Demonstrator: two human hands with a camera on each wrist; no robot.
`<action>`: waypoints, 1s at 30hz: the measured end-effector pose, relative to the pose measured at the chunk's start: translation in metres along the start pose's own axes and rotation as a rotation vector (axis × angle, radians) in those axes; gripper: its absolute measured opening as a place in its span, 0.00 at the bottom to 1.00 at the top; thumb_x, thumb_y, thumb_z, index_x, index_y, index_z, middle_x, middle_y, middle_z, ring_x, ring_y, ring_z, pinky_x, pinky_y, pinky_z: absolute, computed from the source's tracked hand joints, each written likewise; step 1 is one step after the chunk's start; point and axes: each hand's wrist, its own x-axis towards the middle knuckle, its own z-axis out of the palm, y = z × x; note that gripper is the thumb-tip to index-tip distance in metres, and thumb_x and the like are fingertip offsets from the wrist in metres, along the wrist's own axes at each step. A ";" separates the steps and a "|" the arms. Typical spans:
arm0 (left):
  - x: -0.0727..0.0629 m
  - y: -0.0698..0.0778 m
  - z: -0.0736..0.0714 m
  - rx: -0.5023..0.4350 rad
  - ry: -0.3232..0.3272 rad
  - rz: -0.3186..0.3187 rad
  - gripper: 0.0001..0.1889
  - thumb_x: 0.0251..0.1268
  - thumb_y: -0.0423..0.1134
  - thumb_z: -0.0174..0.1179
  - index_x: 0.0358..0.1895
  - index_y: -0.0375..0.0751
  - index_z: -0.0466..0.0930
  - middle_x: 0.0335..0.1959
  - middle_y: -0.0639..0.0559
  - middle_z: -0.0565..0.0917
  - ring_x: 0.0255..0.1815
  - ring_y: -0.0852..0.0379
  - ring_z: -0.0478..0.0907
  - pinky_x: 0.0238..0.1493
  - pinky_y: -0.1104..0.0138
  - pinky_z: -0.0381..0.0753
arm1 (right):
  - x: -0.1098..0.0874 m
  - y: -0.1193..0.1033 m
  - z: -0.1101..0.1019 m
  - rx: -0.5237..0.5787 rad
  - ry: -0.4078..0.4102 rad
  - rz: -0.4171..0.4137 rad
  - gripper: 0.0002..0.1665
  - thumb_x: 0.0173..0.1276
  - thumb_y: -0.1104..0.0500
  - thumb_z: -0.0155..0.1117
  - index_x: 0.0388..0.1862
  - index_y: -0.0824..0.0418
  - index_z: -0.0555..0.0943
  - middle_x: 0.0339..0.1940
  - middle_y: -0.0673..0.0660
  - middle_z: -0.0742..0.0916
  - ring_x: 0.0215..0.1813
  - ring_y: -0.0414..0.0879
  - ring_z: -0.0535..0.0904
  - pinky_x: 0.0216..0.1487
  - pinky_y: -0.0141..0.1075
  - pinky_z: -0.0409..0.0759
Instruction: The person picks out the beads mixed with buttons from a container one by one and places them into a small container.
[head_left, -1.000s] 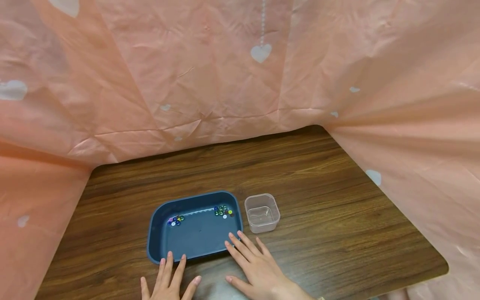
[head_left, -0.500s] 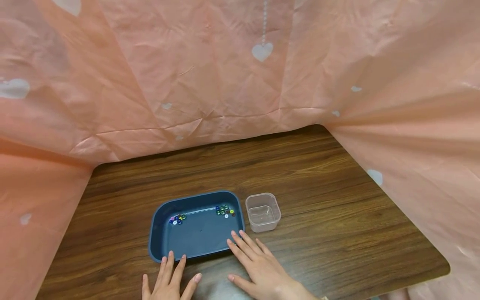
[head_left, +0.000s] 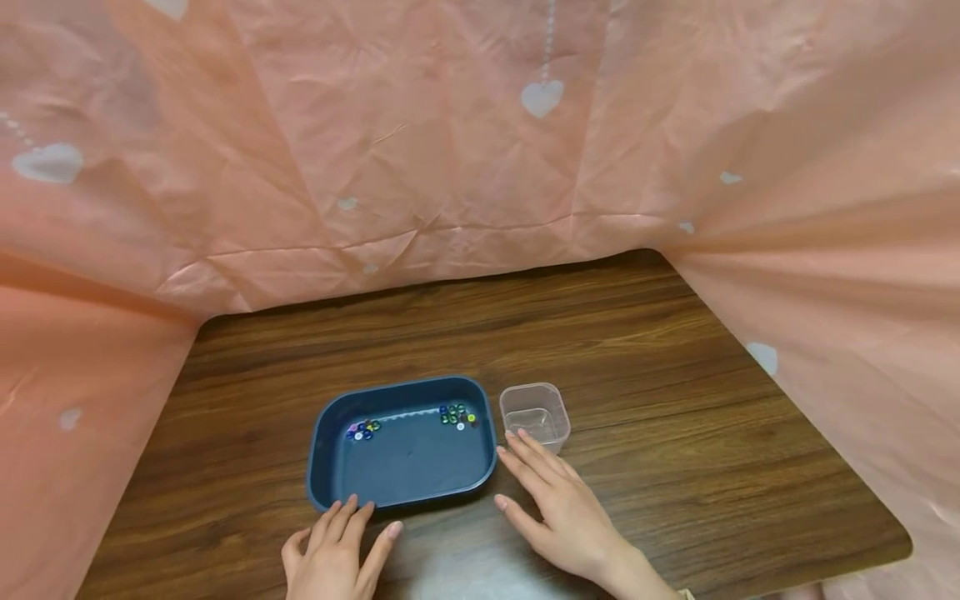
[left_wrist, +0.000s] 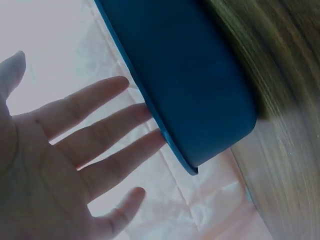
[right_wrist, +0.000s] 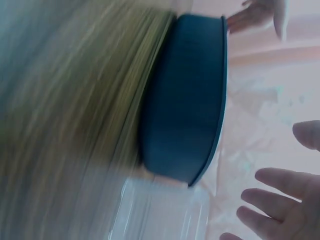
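Note:
A blue rectangular tray (head_left: 408,462) stands on the table, with two small clusters of glass beads inside: one cluster (head_left: 363,430) at its far left, another (head_left: 456,415) at its far right. My left hand (head_left: 330,554) has its fingertips right at the tray's near left rim, fingers spread in the left wrist view. To the tray's right stands a clear square plastic container (head_left: 536,410) with nothing visible in it. My right hand (head_left: 558,508) is stretched out with nothing in it; its fingertips overlap the container's near left corner in the head view.
The brown wooden table (head_left: 675,417) has rounded corners and extends to the right of the container. A pink cloth (head_left: 450,125) with white hearts hangs along the back and both sides.
My right hand has moved right, from the tray's near right rim to the container. My left hand stays by the tray's near rim, its fingers slightly more bent. The view has shifted a little.

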 end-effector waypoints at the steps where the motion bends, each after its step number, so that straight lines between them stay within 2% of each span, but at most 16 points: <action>1: 0.001 0.000 -0.001 -0.008 0.018 0.011 0.31 0.72 0.63 0.48 0.56 0.39 0.81 0.60 0.37 0.79 0.62 0.38 0.72 0.55 0.40 0.60 | 0.001 0.003 -0.002 0.004 0.022 0.010 0.31 0.70 0.49 0.62 0.67 0.62 0.74 0.72 0.59 0.72 0.74 0.54 0.64 0.66 0.56 0.69; 4: 0.004 -0.001 -0.005 -0.041 0.079 0.046 0.27 0.72 0.60 0.50 0.53 0.39 0.83 0.56 0.40 0.81 0.58 0.40 0.74 0.53 0.42 0.62 | 0.005 0.014 -0.005 -0.003 0.079 0.048 0.32 0.68 0.52 0.64 0.67 0.63 0.74 0.70 0.60 0.73 0.73 0.56 0.65 0.64 0.59 0.69; 7: 0.010 -0.004 -0.005 -0.075 0.150 0.097 0.23 0.72 0.57 0.53 0.49 0.40 0.85 0.51 0.43 0.83 0.53 0.42 0.77 0.51 0.44 0.64 | 0.009 0.022 -0.007 -0.020 0.099 0.097 0.33 0.68 0.52 0.64 0.68 0.65 0.72 0.71 0.62 0.73 0.73 0.58 0.64 0.65 0.61 0.68; 12: 0.024 -0.011 -0.002 -0.183 0.265 0.190 0.14 0.69 0.46 0.61 0.43 0.38 0.86 0.42 0.46 0.85 0.46 0.44 0.81 0.49 0.46 0.74 | 0.015 0.034 -0.006 -0.048 0.066 0.194 0.38 0.69 0.49 0.64 0.70 0.68 0.68 0.73 0.65 0.68 0.75 0.59 0.59 0.67 0.62 0.64; 18: 0.038 -0.016 -0.002 -0.289 0.278 0.192 0.12 0.68 0.41 0.62 0.44 0.35 0.84 0.41 0.45 0.84 0.44 0.43 0.83 0.44 0.48 0.83 | 0.022 0.043 -0.002 -0.054 0.021 0.265 0.44 0.70 0.44 0.61 0.74 0.70 0.61 0.75 0.67 0.64 0.76 0.61 0.56 0.68 0.63 0.62; 26: 0.055 -0.027 -0.002 -0.332 0.321 0.212 0.12 0.64 0.37 0.65 0.46 0.33 0.83 0.38 0.43 0.84 0.39 0.45 0.82 0.36 0.54 0.83 | 0.026 0.050 0.003 -0.075 -0.020 0.321 0.49 0.70 0.41 0.60 0.75 0.73 0.56 0.76 0.69 0.61 0.77 0.62 0.53 0.70 0.63 0.59; 30: 0.064 -0.031 -0.005 -0.377 0.307 0.215 0.14 0.62 0.33 0.67 0.49 0.31 0.81 0.40 0.40 0.83 0.40 0.43 0.83 0.39 0.53 0.84 | 0.028 0.051 0.005 -0.081 -0.028 0.345 0.52 0.69 0.40 0.60 0.75 0.75 0.54 0.76 0.70 0.60 0.77 0.63 0.53 0.70 0.62 0.59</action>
